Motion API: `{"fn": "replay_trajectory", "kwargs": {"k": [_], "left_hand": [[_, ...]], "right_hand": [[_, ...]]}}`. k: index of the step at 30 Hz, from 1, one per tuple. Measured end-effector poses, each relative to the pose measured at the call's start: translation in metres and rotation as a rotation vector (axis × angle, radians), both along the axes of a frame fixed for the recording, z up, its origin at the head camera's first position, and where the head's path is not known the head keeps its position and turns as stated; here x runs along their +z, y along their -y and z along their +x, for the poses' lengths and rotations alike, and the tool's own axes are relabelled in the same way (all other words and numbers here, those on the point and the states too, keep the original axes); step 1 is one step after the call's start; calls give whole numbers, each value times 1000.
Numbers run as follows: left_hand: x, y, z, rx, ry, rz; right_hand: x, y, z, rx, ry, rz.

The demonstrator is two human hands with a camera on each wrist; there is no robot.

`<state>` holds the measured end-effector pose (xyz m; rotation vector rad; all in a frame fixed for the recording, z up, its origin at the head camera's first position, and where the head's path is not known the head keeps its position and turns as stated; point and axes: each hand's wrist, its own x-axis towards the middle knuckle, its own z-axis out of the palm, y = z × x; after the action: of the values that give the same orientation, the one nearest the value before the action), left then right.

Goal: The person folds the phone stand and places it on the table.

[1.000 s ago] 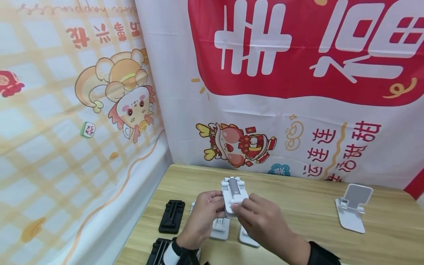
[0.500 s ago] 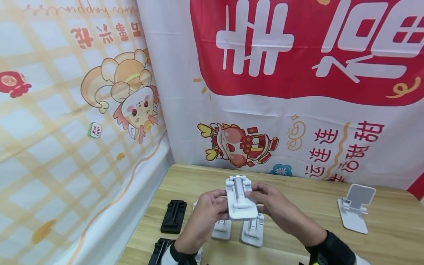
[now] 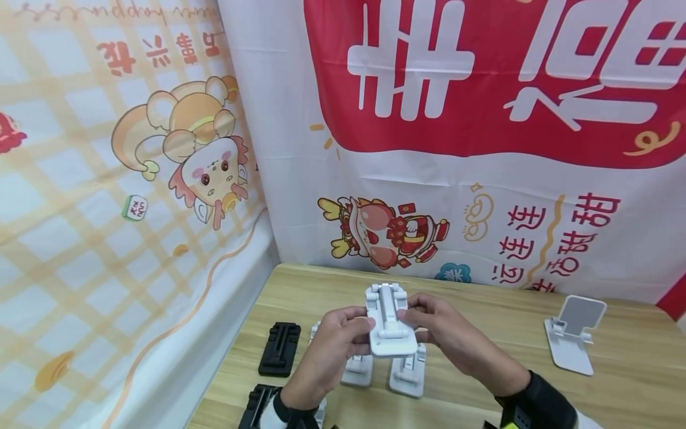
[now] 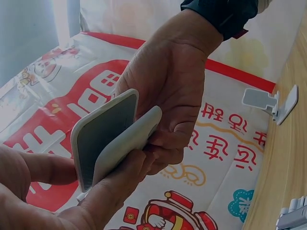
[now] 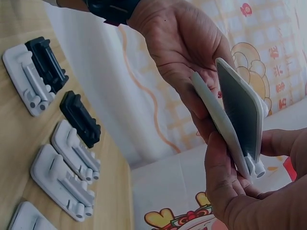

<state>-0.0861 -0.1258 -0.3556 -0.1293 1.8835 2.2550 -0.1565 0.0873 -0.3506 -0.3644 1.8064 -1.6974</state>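
A white folding phone stand [image 3: 390,333] is held up above the table between both hands. My left hand [image 3: 334,345] grips its left edge, the thumb on the near face. On the opposite edge, my right hand [image 3: 450,339] pinches it with the thumb near the central arm. Both wrist views show the stand's two plates parted at a narrow angle, with a dark grey pad [image 4: 106,139] on the inner face of one. In the right wrist view, a hinge [image 5: 256,167] joins the plates near my right fingers.
Below the hands lie folded white stands [image 3: 408,378] and, at left, black folded stands [image 3: 280,350]. An unfolded white stand [image 3: 570,339] stands at the table's right. Printed cloth [image 3: 289,214] hangs behind and along the left side.
The right hand has moved from the stand's lower front to its right edge. The stand has shifted slightly right and turned more squarely toward the head view. Little differs over the last half second.
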Motion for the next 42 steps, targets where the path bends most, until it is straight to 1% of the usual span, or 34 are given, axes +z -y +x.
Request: {"fn": "replay_trajectory", "kwargs": {"k": [6, 10, 14, 16, 19, 21, 23, 26, 29, 31, 32, 33, 34, 36, 38, 39, 41, 42], "left_hand": [[1, 1, 1, 19, 50, -48], [0, 0, 2, 36, 63, -89], [-3, -1, 2, 44, 66, -142], [-4, -1, -1, 55, 48, -215], [-5, -1, -5, 68, 14, -388], [-6, -2, -5, 53, -9, -528], [-8, -4, -3, 17, -13, -630], [-15, -7, -1, -42, -34, -715], [-23, -6, 1, -72, -52, -762], [-29, -5, 3, -85, -49, -799], [-32, -5, 4, -95, -45, -819], [-36, -5, 5, -106, -36, -838], [-40, -4, 6, -121, -14, -859], [-51, -3, 9, -152, 26, -895], [-63, -1, 12, -176, 65, -930], [-69, 0, 15, -183, 89, -950], [-81, 1, 19, -199, 118, -998], [-86, 1, 21, -204, 125, -1018]], "right_hand": [[-1, 0, 2, -26, 14, 37], [-2, 0, 3, -31, 1, 64], [-3, 0, 4, -27, -14, 64], [-6, 1, 5, -33, -19, 52], [-11, 3, 5, -31, -1, 21], [-16, 5, 5, -11, 5, -5], [-21, 6, 6, 22, 12, -14], [-27, 8, 9, 85, -12, -18], [-29, 9, 9, 139, -38, 15], [-30, 7, 8, 151, -74, 56], [-31, 4, 7, 145, -110, 97], [-32, 0, 5, 134, -168, 147], [-34, -5, 2, 113, -249, 210], [-39, -20, -9, 54, -445, 360], [-46, -41, -25, -29, -639, 518], [-49, -54, -35, -67, -717, 580], [-55, -84, -57, -134, -831, 678], [-56, -99, -67, -165, -861, 721]]}}
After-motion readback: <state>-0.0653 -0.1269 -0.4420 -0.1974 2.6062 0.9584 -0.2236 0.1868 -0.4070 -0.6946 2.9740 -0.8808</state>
